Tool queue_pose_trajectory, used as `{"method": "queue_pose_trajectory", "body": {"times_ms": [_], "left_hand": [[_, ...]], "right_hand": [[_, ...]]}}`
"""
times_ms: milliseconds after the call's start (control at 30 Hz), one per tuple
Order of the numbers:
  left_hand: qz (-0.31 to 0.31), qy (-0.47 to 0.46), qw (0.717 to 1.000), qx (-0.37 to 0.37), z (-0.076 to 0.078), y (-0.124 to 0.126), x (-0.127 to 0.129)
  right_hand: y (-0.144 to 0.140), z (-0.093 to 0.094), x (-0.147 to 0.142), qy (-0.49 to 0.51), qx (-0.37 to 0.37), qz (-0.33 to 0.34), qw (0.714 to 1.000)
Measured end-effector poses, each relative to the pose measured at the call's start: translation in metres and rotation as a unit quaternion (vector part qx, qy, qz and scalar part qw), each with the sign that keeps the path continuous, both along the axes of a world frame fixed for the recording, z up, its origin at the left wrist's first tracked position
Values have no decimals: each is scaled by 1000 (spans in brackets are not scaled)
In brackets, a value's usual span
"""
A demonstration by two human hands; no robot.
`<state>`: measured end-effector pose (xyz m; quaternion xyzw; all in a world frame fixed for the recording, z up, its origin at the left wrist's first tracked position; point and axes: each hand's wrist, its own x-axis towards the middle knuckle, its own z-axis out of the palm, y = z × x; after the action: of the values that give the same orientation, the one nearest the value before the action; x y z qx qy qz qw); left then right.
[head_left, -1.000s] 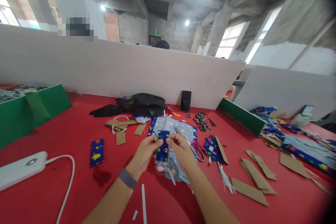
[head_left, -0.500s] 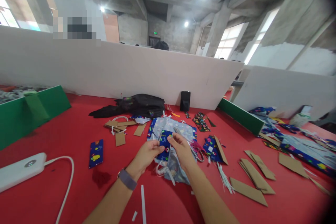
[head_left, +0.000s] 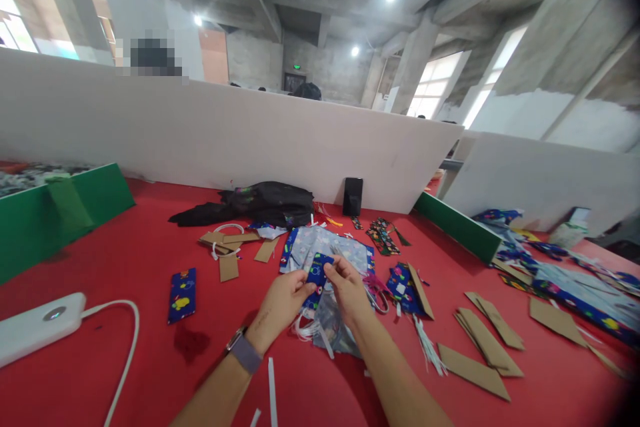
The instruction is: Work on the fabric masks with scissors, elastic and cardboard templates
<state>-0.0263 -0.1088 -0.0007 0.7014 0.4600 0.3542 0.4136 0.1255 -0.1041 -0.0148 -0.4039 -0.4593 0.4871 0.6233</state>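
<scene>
Between my two hands is a blue fabric-covered bookmark (head_left: 317, 282) with a small coloured print, held upright and slightly tilted. My left hand (head_left: 289, 290) pinches its left edge between thumb and fingers. On the upper right edge, my right hand (head_left: 346, 283) has it pinched as well. Under the hands lies a printed cloth (head_left: 323, 245), its pale reverse side up and a blue border showing. Pink-handled scissors (head_left: 379, 292) rest just right of my right hand. A second blue bookmark-like piece (head_left: 183, 295) lies flat on the left.
The red table (head_left: 135, 373) carries cardboard strips (head_left: 483, 340) at right, white tassel strands (head_left: 429, 347), a black cloth (head_left: 270, 203), and a phone (head_left: 353, 196) leaning on the white partition (head_left: 240, 133). A white power bank (head_left: 45, 327) with its cable sits at left. Green dividers (head_left: 457, 227) stand on both sides.
Both hands and the bookmark have shifted slightly right and down, and the bookmark leans more to the right. The grip of both hands stays on it.
</scene>
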Motion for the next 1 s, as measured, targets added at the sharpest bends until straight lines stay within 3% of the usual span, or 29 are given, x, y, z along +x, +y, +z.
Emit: {"method": "queue_pose_trajectory", "body": {"times_ms": [133, 200, 333, 633, 1000], "left_hand": [[-41, -108, 993, -25, 6, -3, 0], [-33, -129, 991, -25, 8, -4, 0], [23, -62, 998, 25, 13, -5, -3], [40, 30, 995, 86, 20, -12, -4], [71, 96, 984, 132, 18, -9, -7]], "right_hand": [[-1, 0, -1, 2, 1, 16, 1000], [-3, 2, -3, -5, 1, 36, 999], [-9, 10, -3, -33, 5, 58, 998], [-12, 22, 3, -100, 38, 73, 992], [-7, 18, 9, -9, 80, 15, 997]]}}
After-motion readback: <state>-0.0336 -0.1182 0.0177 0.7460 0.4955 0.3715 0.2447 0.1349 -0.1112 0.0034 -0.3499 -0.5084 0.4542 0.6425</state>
